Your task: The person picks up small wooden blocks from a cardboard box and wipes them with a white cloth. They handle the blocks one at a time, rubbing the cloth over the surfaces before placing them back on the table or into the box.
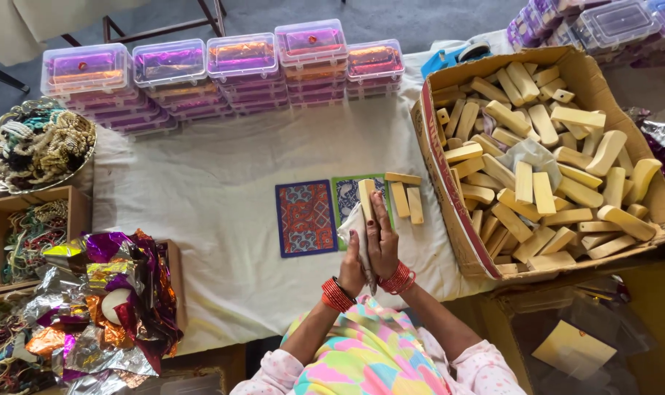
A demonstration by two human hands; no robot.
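White cloth [223, 183] bears patterned cards [306, 218]; both hands' [369, 245] grip pinches a wooden block [366, 196] beside carton [449, 190].

sleeves: pale pink, small print | front cloth: bright multicolour patches | wrists: stacked red bangles [337, 294], both | nails: dark polish

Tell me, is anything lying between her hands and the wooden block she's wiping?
Only a white cloth. The left hand and right hand press it around the wooden block, whose top end pokes out above the fingers. Nothing else visible intervenes.
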